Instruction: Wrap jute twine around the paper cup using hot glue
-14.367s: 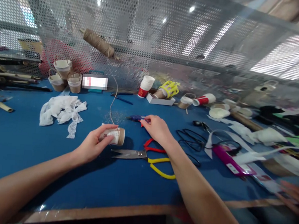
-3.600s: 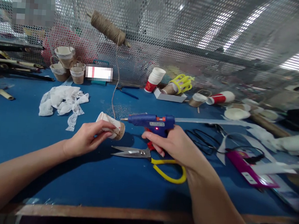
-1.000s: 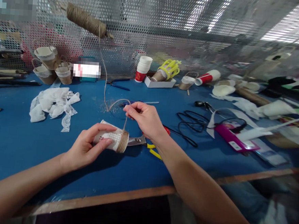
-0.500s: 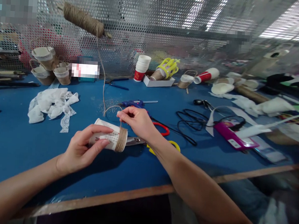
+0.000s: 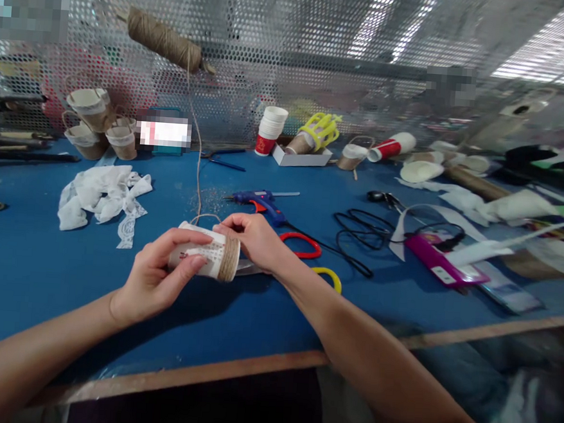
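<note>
My left hand (image 5: 154,278) grips a white paper cup (image 5: 200,257) lying on its side above the blue table (image 5: 41,265). A band of brown twine (image 5: 230,260) is wound round the cup's right end. My right hand (image 5: 252,240) pinches the twine strand against the cup's top edge. The strand (image 5: 198,173) runs up to a twine spool (image 5: 163,38) hung on the perforated metal screen. A blue glue gun (image 5: 258,201) lies on the table just behind my right hand.
Scissors with red and yellow handles (image 5: 308,255) lie under my right wrist. White lace (image 5: 102,196) is at the left, finished cups (image 5: 97,124) at the far left, stacked cups (image 5: 270,128) at the back, black cable (image 5: 363,227) and a magenta object (image 5: 435,261) at the right.
My right hand has come down with the twine to the cup's top edge. Earlier it set the glue gun down on the table and took the twine. More twine is wound round the cup.
</note>
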`<state>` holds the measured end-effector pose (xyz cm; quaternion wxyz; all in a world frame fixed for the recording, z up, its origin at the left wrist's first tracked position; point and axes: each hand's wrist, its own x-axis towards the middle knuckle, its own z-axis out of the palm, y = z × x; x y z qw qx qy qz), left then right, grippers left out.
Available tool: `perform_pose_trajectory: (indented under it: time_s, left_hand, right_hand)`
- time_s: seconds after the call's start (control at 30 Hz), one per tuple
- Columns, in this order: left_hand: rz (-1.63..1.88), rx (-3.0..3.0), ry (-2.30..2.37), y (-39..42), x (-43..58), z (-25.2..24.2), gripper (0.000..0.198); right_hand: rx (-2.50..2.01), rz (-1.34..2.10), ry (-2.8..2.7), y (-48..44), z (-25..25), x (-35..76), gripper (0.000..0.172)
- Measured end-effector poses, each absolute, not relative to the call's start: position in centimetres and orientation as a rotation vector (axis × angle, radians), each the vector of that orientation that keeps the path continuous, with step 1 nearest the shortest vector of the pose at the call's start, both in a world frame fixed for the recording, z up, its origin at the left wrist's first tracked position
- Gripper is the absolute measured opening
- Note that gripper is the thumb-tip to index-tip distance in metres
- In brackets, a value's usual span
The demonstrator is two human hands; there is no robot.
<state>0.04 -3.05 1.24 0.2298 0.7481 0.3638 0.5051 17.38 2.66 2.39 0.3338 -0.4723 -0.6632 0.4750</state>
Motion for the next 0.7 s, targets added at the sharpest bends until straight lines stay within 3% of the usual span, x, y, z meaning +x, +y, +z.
perform_pose_trajectory:
  time_s: [0.13, 0.37, 0.7]
  left_hand:
    - [1.406, 1.985, 0.979, -3.04, 0.22, 1.35, 0.015]
    - [1.399, 1.615, 0.931, -2.61, 0.71, 1.18, 0.016]
    - [1.402, 1.419, 0.848, -2.50, 1.05, 1.22, 0.015]
  right_hand:
    - [-1.238, 1.309, -1.730, 2.64, 2.42, 17.31, 0.023]
    - [-1.264, 1.306, -1.744, 2.85, 2.23, 17.26, 0.002]
    - [-1.304, 1.330, -1.769, 2.89, 2.33, 17.23, 0.007]
